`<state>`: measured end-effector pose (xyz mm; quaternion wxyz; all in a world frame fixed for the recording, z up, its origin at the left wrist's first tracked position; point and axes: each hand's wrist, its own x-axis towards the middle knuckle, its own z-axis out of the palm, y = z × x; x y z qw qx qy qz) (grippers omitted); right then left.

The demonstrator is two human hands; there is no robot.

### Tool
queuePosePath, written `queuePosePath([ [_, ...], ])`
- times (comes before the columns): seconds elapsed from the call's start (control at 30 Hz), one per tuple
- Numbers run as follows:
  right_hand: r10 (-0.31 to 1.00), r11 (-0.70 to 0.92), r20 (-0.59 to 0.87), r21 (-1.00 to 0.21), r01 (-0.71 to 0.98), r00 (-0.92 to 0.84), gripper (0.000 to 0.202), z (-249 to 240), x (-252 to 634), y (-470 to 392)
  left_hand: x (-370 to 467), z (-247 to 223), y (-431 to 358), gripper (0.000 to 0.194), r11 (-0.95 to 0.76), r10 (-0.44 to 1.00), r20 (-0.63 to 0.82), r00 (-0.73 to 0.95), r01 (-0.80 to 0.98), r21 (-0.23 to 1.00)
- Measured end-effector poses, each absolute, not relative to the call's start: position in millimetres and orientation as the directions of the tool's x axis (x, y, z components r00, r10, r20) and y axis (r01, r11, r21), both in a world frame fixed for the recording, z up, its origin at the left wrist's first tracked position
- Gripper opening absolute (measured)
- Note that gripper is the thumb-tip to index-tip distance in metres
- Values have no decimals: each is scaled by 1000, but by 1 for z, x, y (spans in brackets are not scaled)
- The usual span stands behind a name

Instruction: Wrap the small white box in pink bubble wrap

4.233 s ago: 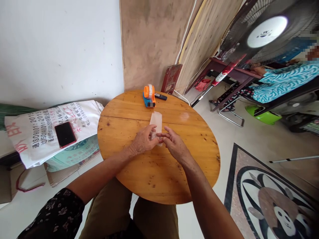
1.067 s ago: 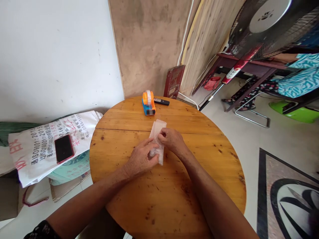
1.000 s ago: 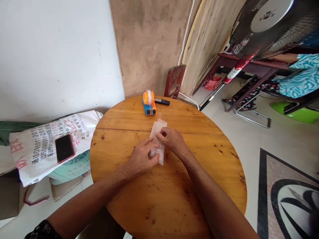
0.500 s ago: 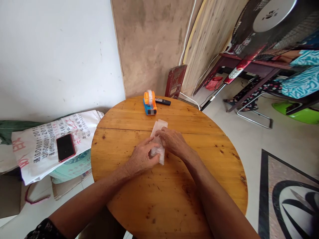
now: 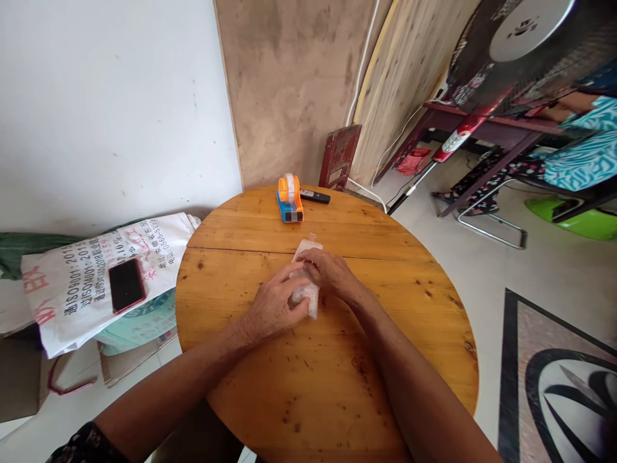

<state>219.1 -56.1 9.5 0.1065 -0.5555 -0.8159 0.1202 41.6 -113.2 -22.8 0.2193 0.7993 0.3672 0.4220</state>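
A narrow bundle of translucent bubble wrap (image 5: pixel 308 296) lies on the round wooden table (image 5: pixel 299 366). My left hand (image 5: pixel 282 296) grips its near part from the left, thumb and fingers curled around it. On the bundle's farther half, my right hand (image 5: pixel 330 267) has its fingers bent and pressed down. A small clear strip (image 5: pixel 312 236), like tape, sticks out past the far end. Whatever the wrap may contain is hidden. Beyond the hands stands a blue and orange tape dispenser (image 5: pixel 290 199) with a roll on it.
A black remote control (image 5: pixel 315 197) lies beside the dispenser. To the left, a phone (image 5: pixel 126 285) rests on a white printed sack (image 5: pixel 164 235). Behind the table is a dark red chair (image 5: pixel 340 154). At right stand a fan (image 5: pixel 520 38) and a seated person (image 5: pixel 585 154).
My right hand has shifted slightly, its fingers now lower over the bundle. The wrap's far end looks shorter, and a clear strip shows beyond it. My left hand stays in place.
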Motion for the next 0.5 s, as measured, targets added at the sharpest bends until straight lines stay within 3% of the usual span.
queuePosePath([
  [0.2,958,283,94,-470,836,-272,33,8,225,-51,40,-16,-113,28,-707,707,547,449,425,565],
  [0.33,994,91,106,-586,805,-34,19,18,239,-48,41,-16,-112,28,-700,714,543,442,421,577],
  [0.5,963,-267,-193,-787,557,189,9,26,253,-54,41,-18,-111,26,-687,726,535,432,406,603],
])
